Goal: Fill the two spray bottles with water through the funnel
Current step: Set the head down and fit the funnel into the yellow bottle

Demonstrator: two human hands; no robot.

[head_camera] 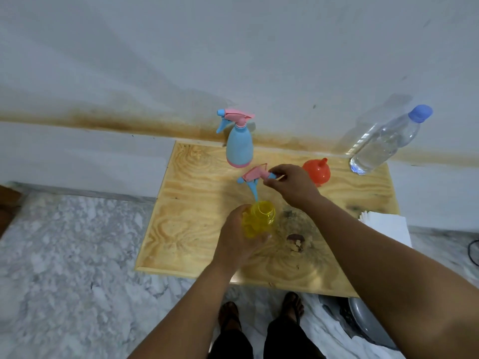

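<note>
My left hand grips a yellow see-through spray bottle standing on the wooden table, its neck uncapped. My right hand pinches the bottle's pink-and-blue spray head, lifted above and behind the bottle with its blue tube pointing down toward the neck. A blue spray bottle with its pink head on stands at the table's back edge. An orange funnel lies upside down just right of my right hand. A clear water bottle with a blue cap stands at the back right corner.
A white wall with a brown stain rises right behind the table. White paper sheets hang over the table's right edge. A dark knot or stain marks the wood near the yellow bottle. Marble floor lies to the left; my feet stand at the front edge.
</note>
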